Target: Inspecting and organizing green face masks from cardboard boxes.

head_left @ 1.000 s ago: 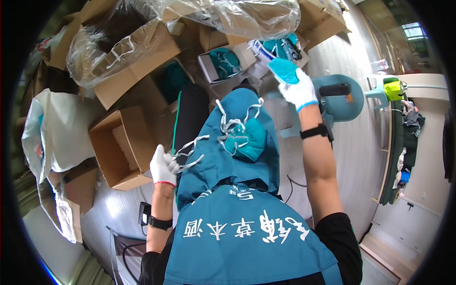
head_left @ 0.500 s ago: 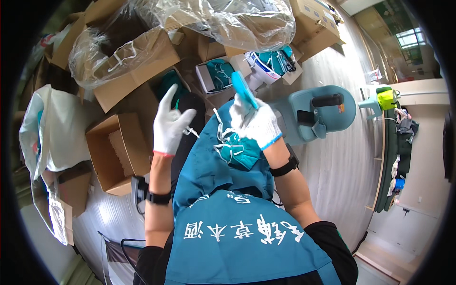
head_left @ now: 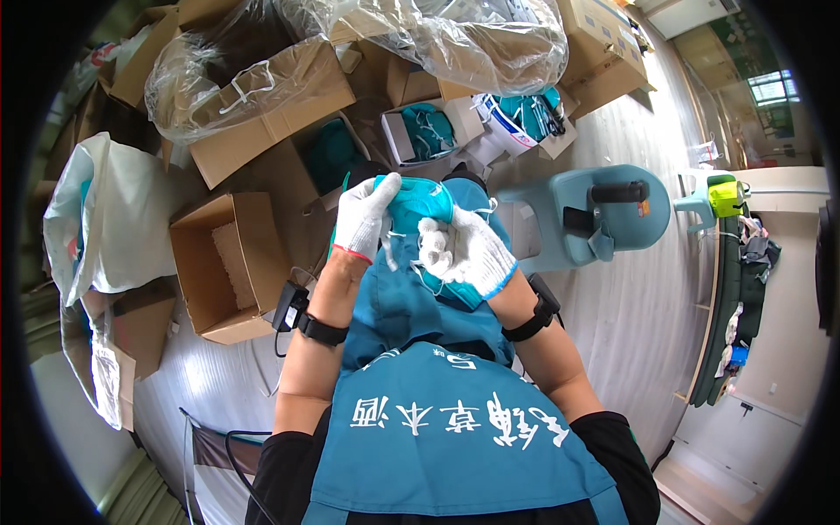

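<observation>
A teal cup-shaped face mask [head_left: 418, 203] is stretched between my two hands above my lap. My left hand [head_left: 366, 217], in a white knit glove, pinches its left end, thumb on top. My right hand [head_left: 468, 254], gloved the same way, has its fingers curled in at the mask's right side. White straps dangle below the mask near the fingers. Partly hidden under my right hand, another teal mask [head_left: 462, 296] lies on my blue apron [head_left: 394, 306].
Ahead stand a small box of teal masks [head_left: 426, 131], a white tub of more masks [head_left: 507, 131] and a plastic-lined carton [head_left: 271, 114]. An open carton [head_left: 227, 271] and a white sack [head_left: 131, 219] are at left. A blue-grey plastic stool [head_left: 547, 210] bears a phone.
My left hand has moved right and closed on the mask's left end; before, it was open and apart. My right hand has brought the mask lower, turning it sideways.
</observation>
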